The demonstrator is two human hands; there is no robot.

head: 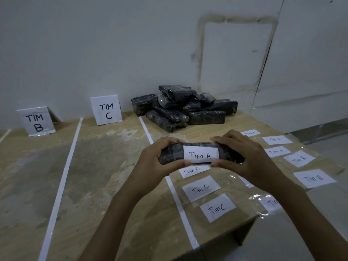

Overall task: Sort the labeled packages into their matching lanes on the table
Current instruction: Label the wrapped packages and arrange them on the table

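Both forearms reach in from the bottom edge, bare, angled inward so the hands meet mid-frame. L hand (158,159) and R hand (250,161) mirror each other: fingers curled over the top edge of a black-wrapped pkg (170,154), thumbs tucked under its lower edge, so each hand grips one end. Pkg is level, long side across, held above the table (113,166), over the right-hand tape line (179,206). White TIM A lbl (201,155) sits on the pkg's face btwn the two hands. Both thumb tips touch the lbl's bottom edge, and R fingertips sit at its top right corner.

Counts:
- **Pkgs:** 1 in hand, then a pile (188,110) of the same black pkgs at the back of the table by the wall (113,53). Approx 9 or 10; overlap stops an exact count.
- **Signs:** 2 standing at the back, TIM B sign (36,122) far left and TIM C sign (107,110) one lane over.
- **White lines:** the right-hand one, the left tape line (63,181), plus a sliver of a 3rd at far left.
- **Loose lbls** (200,189): flat on the table below and right of the hands, some under clear film. 3 Tim C, 3 Tim A, 2 Tim B, 1 cut off reading only "Tim", and 1 more mostly hidden under the R wrist, unreadable.
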